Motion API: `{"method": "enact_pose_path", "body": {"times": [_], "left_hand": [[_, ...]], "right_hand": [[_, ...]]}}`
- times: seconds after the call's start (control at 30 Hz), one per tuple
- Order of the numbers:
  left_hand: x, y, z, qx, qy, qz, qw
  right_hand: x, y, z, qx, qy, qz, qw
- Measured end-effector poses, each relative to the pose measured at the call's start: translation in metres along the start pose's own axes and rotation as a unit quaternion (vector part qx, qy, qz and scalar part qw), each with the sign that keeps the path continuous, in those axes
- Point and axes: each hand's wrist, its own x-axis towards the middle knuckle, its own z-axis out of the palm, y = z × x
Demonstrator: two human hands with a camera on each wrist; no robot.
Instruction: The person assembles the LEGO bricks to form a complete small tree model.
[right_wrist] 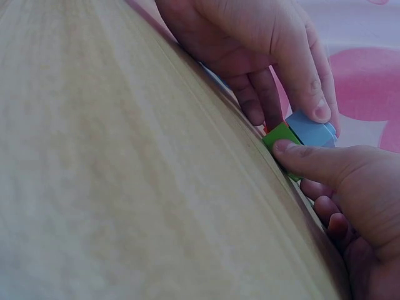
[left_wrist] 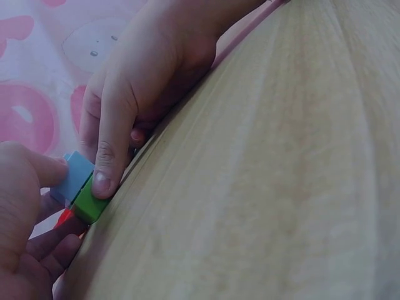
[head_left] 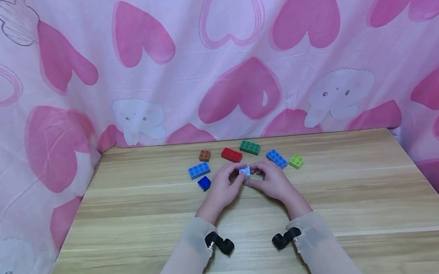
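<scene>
Between both hands, a light blue brick (head_left: 244,171) sits on top of a green brick (left_wrist: 91,206), close to the table. The left hand (head_left: 224,187) pinches the light blue brick, its thumb on the side in the right wrist view. With its thumb against the green brick (right_wrist: 282,136), the right hand (head_left: 269,180) grips that lower one. A dark line shows between the two bricks; whether they are fully joined I cannot tell. From the head view the green one is hidden under the light blue one.
Around the hands on the wooden table (head_left: 133,242) lie a dark blue brick (head_left: 204,183), a blue brick (head_left: 199,170), a brown brick (head_left: 205,155), a red brick (head_left: 232,154), a dark green brick (head_left: 250,147), another blue brick (head_left: 276,159) and a lime brick (head_left: 296,161). A pink curtain (head_left: 186,80) hangs behind.
</scene>
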Motion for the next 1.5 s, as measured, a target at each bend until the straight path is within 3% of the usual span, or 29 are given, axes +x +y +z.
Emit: {"method": "enact_pose_path", "body": {"times": [1.5], "left_hand": [[-0.0005, 0.0040, 0.0003, -0.011, -0.014, -0.021, 0.9996]], "right_hand": [[0.0001, 0.0039, 0.0002, 0.008, 0.006, -0.019, 0.9998]]}}
